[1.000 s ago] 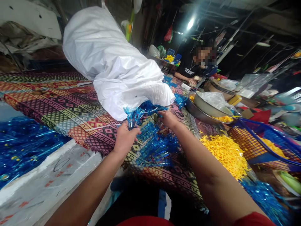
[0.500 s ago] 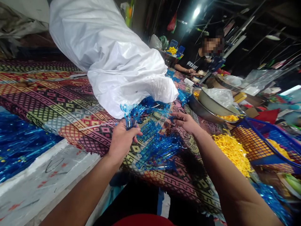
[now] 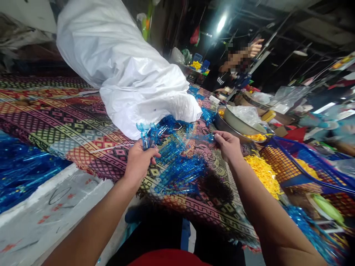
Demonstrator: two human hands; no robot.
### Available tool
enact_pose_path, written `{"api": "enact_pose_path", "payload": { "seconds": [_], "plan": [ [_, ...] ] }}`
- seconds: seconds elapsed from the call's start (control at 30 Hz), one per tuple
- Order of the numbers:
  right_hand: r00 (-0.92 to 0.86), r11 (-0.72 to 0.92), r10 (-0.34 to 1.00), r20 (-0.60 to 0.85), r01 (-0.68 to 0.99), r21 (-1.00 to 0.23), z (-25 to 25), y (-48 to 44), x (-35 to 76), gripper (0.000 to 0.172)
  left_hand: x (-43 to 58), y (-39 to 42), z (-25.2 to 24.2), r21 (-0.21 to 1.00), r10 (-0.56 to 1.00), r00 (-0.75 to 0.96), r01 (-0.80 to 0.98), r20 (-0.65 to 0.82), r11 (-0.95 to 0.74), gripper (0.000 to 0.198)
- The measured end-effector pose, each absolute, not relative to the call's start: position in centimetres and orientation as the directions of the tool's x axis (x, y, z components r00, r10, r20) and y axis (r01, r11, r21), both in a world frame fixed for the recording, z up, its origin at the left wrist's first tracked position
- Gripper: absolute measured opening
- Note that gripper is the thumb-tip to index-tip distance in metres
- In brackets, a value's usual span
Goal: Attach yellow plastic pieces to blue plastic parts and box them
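Observation:
My left hand (image 3: pixel 140 157) is closed around several translucent blue plastic pieces (image 3: pixel 143 130), whose wide ends stick up above the fingers. To the right, my right hand (image 3: pixel 227 145) pinches the end of another long translucent blue plastic piece (image 3: pixel 203 137), blurred and pointing left. Between and below the hands, a loose pile of the same blue pieces (image 3: pixel 183 171) lies on a patterned woven mat (image 3: pixel 169 201). A large white sack (image 3: pixel 133 74) lies just beyond, its mouth toward me, with more blue pieces at the opening.
Right of the mat are a heap of small yellow parts (image 3: pixel 264 177), a blue plastic basket (image 3: pixel 299 155) and a metal bowl (image 3: pixel 241 136). A white foam box (image 3: pixel 55 210) with blue pieces beside it stands at left. A person (image 3: pixel 222 79) sits across, one hand raised.
My right hand has gone from loosely open to pinching a blue plastic piece, lifted from the pile. My left hand keeps its hold. The person across has raised a hand.

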State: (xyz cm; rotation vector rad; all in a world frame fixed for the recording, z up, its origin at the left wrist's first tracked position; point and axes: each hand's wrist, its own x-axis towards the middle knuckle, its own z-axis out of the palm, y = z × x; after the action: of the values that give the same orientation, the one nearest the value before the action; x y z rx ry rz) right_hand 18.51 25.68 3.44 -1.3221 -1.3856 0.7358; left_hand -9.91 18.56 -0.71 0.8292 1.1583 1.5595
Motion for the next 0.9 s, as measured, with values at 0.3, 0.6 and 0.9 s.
{"api": "enact_pose_path", "payload": {
  "seconds": [0.3,0.6,0.9],
  "plan": [
    [-0.330,0.302,0.939,0.099,0.651,-0.696,3.7,24.6,12.7,0.030,-9.9,18.6,-0.9,0.963,0.962,-0.269,-0.268,-0.042,-0.033,0.021],
    [-0.354,0.358,0.933,0.069,0.887,-0.293,0.6,30.9,11.0,0.031,-9.9,18.7,-1.2,0.964,0.969,-0.241,-0.264,-0.045,-0.021,0.022],
    [-0.343,0.350,0.936,0.077,0.890,-0.293,1.2,29.5,12.7,0.039,-10.0,18.4,-0.9,0.954,0.962,-0.269,-0.297,-0.037,-0.046,0.022]
  ]
}}
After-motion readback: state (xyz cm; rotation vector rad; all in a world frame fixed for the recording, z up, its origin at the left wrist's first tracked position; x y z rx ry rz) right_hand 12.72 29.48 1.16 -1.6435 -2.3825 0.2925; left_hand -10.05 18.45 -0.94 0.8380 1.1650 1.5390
